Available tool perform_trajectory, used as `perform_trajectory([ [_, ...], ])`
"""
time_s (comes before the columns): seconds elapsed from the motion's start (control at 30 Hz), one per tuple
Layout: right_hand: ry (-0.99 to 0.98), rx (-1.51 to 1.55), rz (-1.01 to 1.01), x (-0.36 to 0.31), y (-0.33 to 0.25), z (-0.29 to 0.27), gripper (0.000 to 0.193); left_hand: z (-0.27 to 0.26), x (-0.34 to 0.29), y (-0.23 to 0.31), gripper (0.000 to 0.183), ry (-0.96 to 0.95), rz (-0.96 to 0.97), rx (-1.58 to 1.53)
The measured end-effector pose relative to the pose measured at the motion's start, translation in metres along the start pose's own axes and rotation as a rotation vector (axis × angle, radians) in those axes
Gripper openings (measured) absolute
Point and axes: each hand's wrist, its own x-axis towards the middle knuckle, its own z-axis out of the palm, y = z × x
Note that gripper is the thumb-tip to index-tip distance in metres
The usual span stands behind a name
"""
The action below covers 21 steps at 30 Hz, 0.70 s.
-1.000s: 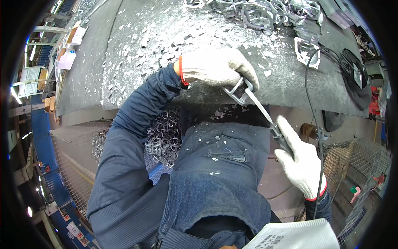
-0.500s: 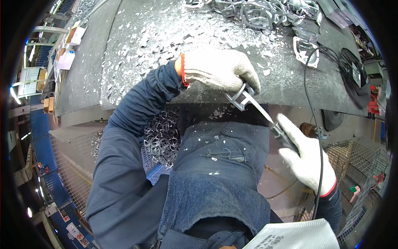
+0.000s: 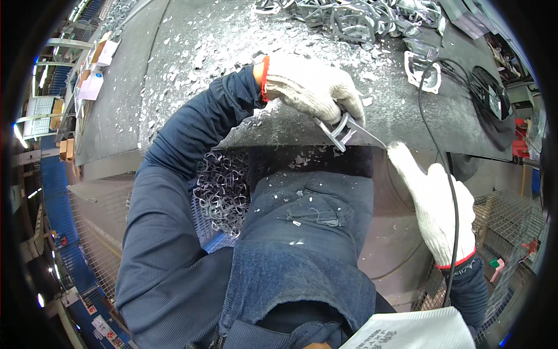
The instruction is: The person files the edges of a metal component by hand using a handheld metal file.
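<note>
My left hand (image 3: pixel 314 87), in a white knit glove with a red cuff, is closed on a small open-framed grey metal casting (image 3: pixel 337 138) at the table's front edge. My right hand (image 3: pixel 439 203), gloved the same way, is closed round the handle of a thin flat hand tool, possibly a file. Its narrow blade (image 3: pixel 372 138) runs from the fingertips to the casting and seems to touch it. The handle is hidden by the hand at this moment. A dark cable (image 3: pixel 454 221) passes in front of the right hand.
The dark table (image 3: pixel 261 135) is strewn with pale metal flakes. A pile of castings (image 3: pixel 360 23) lies at the back, with a single casting (image 3: pixel 422 72) to its right. Below the left arm, a blue crate (image 3: pixel 218 240) holds many castings. A wire basket (image 3: pixel 505 218) stands at right.
My right hand has swung up and turned its fingers upward, and the tool now lies at a shallower angle. The left hand keeps hold of the casting, which has shifted only slightly.
</note>
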Motion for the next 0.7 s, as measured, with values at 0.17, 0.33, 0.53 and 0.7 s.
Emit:
perform_trajectory([
  [0.17, -0.071, -0.002, -0.061, -0.002, 0.001, 0.005, 0.075, 0.003, -0.003, -0.006, 0.057, 0.059, 0.03, -0.026],
  [0.33, -0.281, 0.376, 0.085, 0.005, -0.016, -0.001, 0.079, 0.017, -0.013, -0.018, 0.054, 0.14, 0.089, -0.312],
  [0.53, -0.267, 0.583, 0.066, 0.009, -0.025, 0.022, 0.082, 0.031, -0.029, -0.027, 0.051, 0.357, 0.199, -0.022],
  [0.7, -0.354, 0.652, 0.126, 0.006, -0.027, 0.041, 0.084, 0.051, -0.018, -0.036, 0.064, 0.644, 0.345, 0.499],
])
